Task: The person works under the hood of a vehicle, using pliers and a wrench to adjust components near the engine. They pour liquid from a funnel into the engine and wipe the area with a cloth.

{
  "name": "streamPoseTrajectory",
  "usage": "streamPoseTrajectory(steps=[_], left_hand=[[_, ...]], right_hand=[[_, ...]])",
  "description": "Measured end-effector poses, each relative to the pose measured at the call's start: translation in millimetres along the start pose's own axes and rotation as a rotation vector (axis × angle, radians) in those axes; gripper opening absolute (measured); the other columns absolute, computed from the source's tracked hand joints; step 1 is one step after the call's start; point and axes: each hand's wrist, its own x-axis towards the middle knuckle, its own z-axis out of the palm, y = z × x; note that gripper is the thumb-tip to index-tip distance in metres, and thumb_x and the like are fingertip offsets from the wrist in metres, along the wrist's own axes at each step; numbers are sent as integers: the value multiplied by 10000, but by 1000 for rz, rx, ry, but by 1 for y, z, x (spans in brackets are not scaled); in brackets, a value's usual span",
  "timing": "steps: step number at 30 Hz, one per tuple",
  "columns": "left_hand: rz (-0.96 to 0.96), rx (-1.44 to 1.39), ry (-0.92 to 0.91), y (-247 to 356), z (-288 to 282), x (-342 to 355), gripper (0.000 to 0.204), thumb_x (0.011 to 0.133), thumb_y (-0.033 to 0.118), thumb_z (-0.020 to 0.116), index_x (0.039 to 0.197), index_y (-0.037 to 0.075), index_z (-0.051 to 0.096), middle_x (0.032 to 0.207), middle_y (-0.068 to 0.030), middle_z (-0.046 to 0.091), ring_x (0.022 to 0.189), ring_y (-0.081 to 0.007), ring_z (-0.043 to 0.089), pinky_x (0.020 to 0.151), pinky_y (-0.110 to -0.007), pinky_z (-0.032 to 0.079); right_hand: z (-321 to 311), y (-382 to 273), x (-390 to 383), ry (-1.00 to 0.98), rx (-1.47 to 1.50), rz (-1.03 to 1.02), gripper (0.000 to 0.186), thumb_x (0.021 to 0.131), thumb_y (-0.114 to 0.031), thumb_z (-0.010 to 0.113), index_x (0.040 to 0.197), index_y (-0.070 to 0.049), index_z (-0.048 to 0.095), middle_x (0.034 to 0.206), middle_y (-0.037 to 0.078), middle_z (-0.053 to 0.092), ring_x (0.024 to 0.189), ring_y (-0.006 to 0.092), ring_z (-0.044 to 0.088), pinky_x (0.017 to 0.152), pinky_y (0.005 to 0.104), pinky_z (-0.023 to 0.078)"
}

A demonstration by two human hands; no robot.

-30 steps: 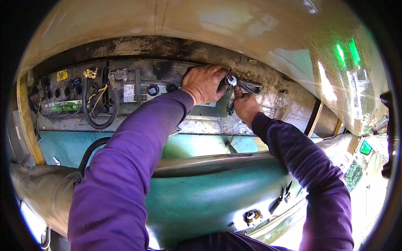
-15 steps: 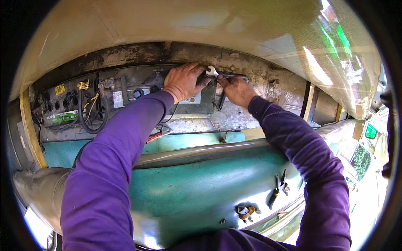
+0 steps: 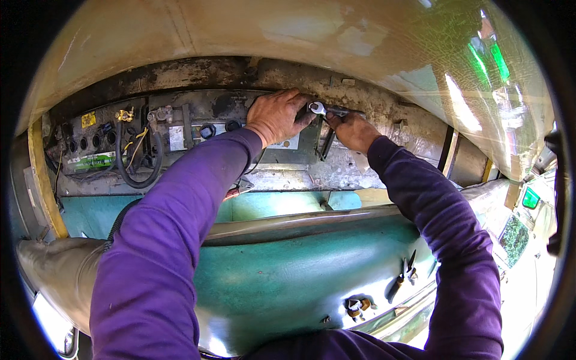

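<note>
My right hand grips a silver open-end wrench, whose jaw end points toward the left fingertips. Over the right end of a dirty dark battery lies my left hand, fingers bent and close to the wrench jaw. What those fingertips pinch, if anything, is hidden. A black bracket stands upright just below the right hand. Beneath my left forearm, a clamp with red handles shows in part.
Further left sits another battery with a thick black cable and a brass terminal clamp. On the green padded surface nearer me lie pliers and a brown-and-white metal piece. A tan panel hangs overhead.
The view has shifted slightly, moving the scene rightward. The wrench jaw has turned a little and shows more clearly beside the left fingertips. Both hands stay at the battery's right end.
</note>
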Motion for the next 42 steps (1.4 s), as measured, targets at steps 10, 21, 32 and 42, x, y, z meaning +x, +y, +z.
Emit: streamPoseTrajectory(steps=[10,21,32,42], left_hand=[[10,-9,23,-1,1,-1,466,964,519,556,1177,125,688,1212,-127,679,1012,-335,692,834,-451,577],[22,-54,38,-3,-1,-2,427,852,397,673,1167,108,671,1149,-135,673,1022,-340,678,865,-440,559],[-1,-42,-9,-1,2,-2,428,823,326,706,1192,116,654,1177,-100,649,1116,-296,648,916,-430,546],[-19,-42,-51,3,-11,-4,624,813,413,696,1352,124,570,1251,-154,653,1132,-339,650,948,-462,531]], right_hand=[[14,-6,-2,65,-83,-75,436,1086,-219,322,1318,71,552,908,299,698,895,455,695,830,529,567],[23,-42,-6,122,648,374,583,1092,-390,335,1126,112,630,1015,342,689,1080,496,628,920,496,504],[68,-38,8,85,363,218,392,1076,-210,359,1104,66,636,909,275,711,857,410,722,675,456,570],[8,-31,-29,-136,1036,441,350,1074,-303,411,1150,-29,615,948,299,667,913,407,667,770,499,516]])
